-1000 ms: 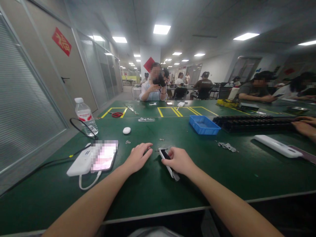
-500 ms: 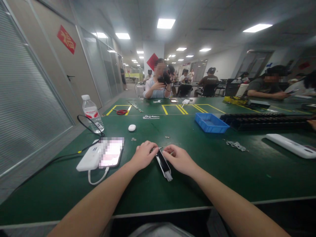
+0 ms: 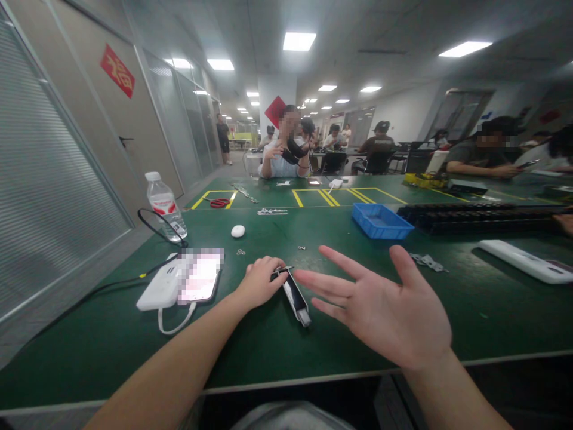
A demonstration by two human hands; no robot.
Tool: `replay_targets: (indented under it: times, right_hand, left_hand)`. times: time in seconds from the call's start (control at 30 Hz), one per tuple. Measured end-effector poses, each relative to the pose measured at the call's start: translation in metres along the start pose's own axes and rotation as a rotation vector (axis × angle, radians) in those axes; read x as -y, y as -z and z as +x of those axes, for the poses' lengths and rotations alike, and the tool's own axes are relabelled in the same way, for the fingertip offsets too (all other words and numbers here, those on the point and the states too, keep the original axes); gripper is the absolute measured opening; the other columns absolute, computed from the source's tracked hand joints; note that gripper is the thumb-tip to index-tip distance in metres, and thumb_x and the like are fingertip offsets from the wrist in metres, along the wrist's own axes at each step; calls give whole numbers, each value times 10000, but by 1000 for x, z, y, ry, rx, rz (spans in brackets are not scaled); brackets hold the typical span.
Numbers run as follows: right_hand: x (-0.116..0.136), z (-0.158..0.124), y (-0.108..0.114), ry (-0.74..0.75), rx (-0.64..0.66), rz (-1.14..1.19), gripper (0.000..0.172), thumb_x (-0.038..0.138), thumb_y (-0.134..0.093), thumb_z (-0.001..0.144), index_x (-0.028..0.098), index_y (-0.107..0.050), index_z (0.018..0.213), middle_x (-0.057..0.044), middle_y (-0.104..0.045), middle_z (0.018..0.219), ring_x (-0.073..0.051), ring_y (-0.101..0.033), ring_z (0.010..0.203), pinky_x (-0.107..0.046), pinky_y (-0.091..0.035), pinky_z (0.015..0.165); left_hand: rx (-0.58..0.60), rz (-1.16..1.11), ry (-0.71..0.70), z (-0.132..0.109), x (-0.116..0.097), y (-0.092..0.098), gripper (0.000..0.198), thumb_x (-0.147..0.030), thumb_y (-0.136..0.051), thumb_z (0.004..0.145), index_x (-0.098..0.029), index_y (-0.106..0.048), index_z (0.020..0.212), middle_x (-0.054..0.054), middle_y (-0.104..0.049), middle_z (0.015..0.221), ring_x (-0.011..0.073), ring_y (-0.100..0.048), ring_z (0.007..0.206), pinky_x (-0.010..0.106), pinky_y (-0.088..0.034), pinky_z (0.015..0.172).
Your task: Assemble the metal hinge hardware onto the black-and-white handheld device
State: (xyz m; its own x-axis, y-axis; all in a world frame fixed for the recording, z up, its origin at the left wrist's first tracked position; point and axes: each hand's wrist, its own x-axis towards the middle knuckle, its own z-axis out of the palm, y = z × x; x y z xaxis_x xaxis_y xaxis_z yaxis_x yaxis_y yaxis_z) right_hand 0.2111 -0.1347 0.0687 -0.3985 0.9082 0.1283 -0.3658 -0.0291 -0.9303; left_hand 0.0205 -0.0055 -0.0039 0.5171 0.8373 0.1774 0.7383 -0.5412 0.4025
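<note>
White-and-black device (image 3: 294, 297) on green desk (image 3: 255, 352) — left hand (image 3: 260, 279) grasps its far end, apparently steadying. Right hand (image 3: 398, 310) raised, empty, fingers spread — a two-handed hold would call for lowering it.

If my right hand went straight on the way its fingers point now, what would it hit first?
Probably the black-and-white device, with the left hand at its far end; the right hand looks raised, so it might pass above.

Left forearm (image 3: 179, 358) extends forward and inward; left hand (image 3: 259, 280) is palm-down, fingers curled, thumb opposed. Right hand (image 3: 396, 313) is unfolded, palm facing the wearer, fingers spread inward, thumb standing apart.
</note>
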Motion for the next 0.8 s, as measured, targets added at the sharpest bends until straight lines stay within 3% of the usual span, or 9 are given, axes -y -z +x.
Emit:
replay_targets:
  times: [0.2,0.33,0.47,0.57,0.67,0.73,0.8]
  right_hand:
    - [7,-9,-2,31,-34,-20,754,731,-193,807,271,-299,1395,-142,-614,1178,-283,-520,1168,-494,-370,946]
    - [1,-10,0,89,-64,-54,700,714,-288,806,256,-441,1313,-126,-661,1056,-281,-571,1086,-479,-407,911]
    - [-12,-4,3,204,-137,-324,241,444,-613,782,218,-657,854,-58,-670,807,-205,-622,848,-363,-468,815]
    - [-6,0,-3,286,-154,-729,212,328,-604,812,191,-639,654,-56,-662,768,-171,-601,769,-316,-477,773]
    - [14,-11,-14,373,-50,-924,180,312,-538,851,263,-711,848,-57,-691,876,-198,-618,845,-338,-488,823]
    - [22,-29,-16,399,-11,-881,253,341,-529,838,336,-674,1046,-62,-688,960,-250,-617,920,-384,-500,845]
    - [17,-52,-13,420,34,-732,302,404,-478,836,445,-612,1104,-36,-692,938,-261,-629,880,-389,-511,863]
  left_hand:
    - [6,6,1,0,0,0,275,-388,-434,863,-229,-579,1036,54,-587,1061,249,-507,1023,401,-397,863]
    - [-4,9,1,0,1,-1,279,-402,-426,872,-234,-581,1033,49,-588,1048,242,-506,1015,392,-397,853]
    - [-18,14,-5,0,3,-2,276,-410,-423,879,-243,-580,1032,40,-590,1038,232,-504,1008,387,-392,859]
    - [-13,25,-11,0,3,-2,277,-407,-426,878,-240,-585,1033,44,-589,1038,228,-502,1005,379,-392,868]
    - [-11,35,-10,0,4,-3,275,-401,-425,879,-239,-584,1034,42,-589,1030,225,-503,996,372,-397,864]
    - [-13,38,-12,0,4,-3,271,-401,-423,880,-241,-583,1030,40,-590,1023,225,-506,990,372,-400,855]
    - [-9,37,-18,1,5,-4,269,-402,-425,879,-244,-582,1031,38,-590,1021,227,-508,990,375,-401,851]
